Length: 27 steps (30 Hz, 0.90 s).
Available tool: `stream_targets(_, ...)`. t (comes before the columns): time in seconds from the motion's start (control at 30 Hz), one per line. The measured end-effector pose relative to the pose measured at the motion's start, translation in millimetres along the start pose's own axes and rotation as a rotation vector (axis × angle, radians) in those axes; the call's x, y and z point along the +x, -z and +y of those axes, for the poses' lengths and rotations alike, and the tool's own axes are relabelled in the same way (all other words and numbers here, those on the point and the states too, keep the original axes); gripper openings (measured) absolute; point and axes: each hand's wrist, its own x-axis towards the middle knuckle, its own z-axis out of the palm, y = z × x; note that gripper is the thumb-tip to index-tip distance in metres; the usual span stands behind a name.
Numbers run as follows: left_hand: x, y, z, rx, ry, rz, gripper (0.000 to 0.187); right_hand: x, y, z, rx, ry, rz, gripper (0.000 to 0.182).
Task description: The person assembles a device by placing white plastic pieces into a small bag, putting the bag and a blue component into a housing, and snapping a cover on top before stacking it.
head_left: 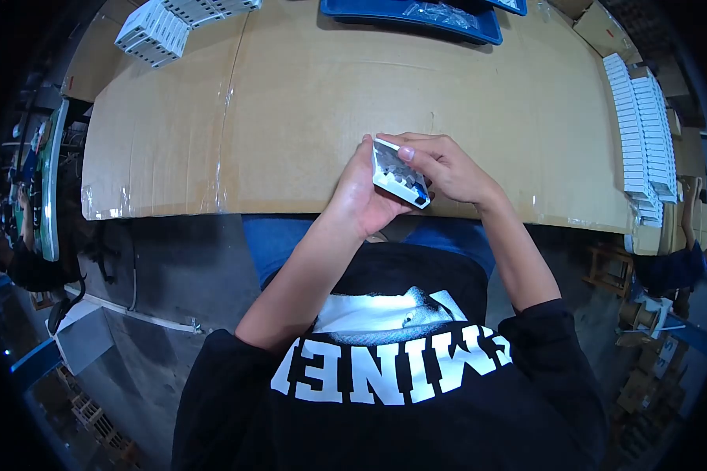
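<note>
A small white plastic module point(399, 174) is held over the near edge of the cardboard-covered table point(291, 118), clamped between both hands. It is cupped from the left by the left hand point(363, 196), and its face is pressed by the thumb and fingers of the right hand point(446, 166). The step appears to be fitting or checking of the part. Steady support and a careful press seem called for next. Stacked white modules point(644, 133) are ranged at the right, more point(159, 27) at the far left, beside a blue tray point(416, 17).
</note>
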Motion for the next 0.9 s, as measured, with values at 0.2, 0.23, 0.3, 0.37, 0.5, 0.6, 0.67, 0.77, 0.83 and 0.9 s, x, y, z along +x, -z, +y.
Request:
stream_targets(0.2,-1,-3,2,0.019,0.009,0.015,0.058,0,-1,-2,-0.005,0.008,-0.004,0.047)
stream_targets(0.23,-1,-3,1,0.019,0.008,0.014,0.058,-1,-1,-3,-0.013,0.000,-0.011,0.047)
stream_targets(0.3,-1,-3,0,0.002,-0.002,0.041,0.058,2,1,-2,-0.040,0.006,-0.025,0.045)
stream_targets(0.37,-2,-3,1,-0.023,0.006,0.033,0.058,3,0,0,-0.068,0.015,-0.041,0.044)
stream_targets(0.5,-2,6,2,-0.063,0.019,-0.006,0.058,-4,-9,-1,-0.078,0.070,-0.006,0.045)
stream_targets(0.6,-2,13,-2,-0.086,0.025,-0.026,0.057,-17,-20,-5,-0.137,0.144,0.016,0.050)
stream_targets(0.67,-3,14,-7,-0.103,0.007,-0.019,0.055,-24,-28,-4,-0.203,0.218,0.110,0.052)
stream_targets(0.77,-2,16,-12,-0.082,-0.054,-0.025,0.054,-28,-33,3,-0.316,0.244,0.123,0.058)
stream_targets(0.83,-3,14,-13,-0.033,-0.111,-0.012,0.055,-29,-32,4,-0.374,0.258,0.132,0.060)
stream_targets(0.9,-7,10,-11,-0.019,-0.114,0.005,0.055,-28,-33,3,-0.395,0.286,0.135,0.065)
